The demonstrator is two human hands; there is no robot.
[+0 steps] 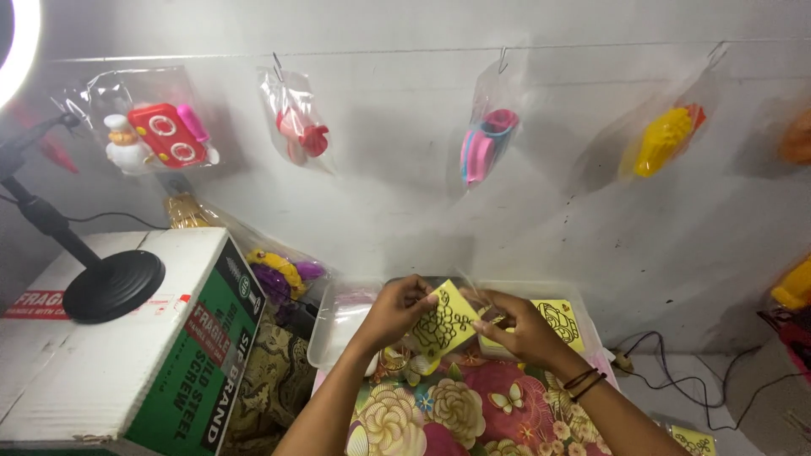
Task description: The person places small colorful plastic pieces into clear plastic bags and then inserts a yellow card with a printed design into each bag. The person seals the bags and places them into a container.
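Pinching a small yellow card (pixel 445 323) with a black flower outline, the person's left hand (pixel 394 312) is gripping its left edge while the right hand (pixel 519 328) is closing fingers on its right edge. Card is being held tilted, just above a flowered cloth (pixel 460 409) and in front of a clear plastic tray (pixel 331 329). A second yellow card (pixel 559 321) is lying in the tray, just behind the right hand. Dark bands are circling the right wrist. To the left, a cardboard box (pixel 118 355) is bearing a black lamp base (pixel 112 285). Bagged toys are hanging on the wall behind.
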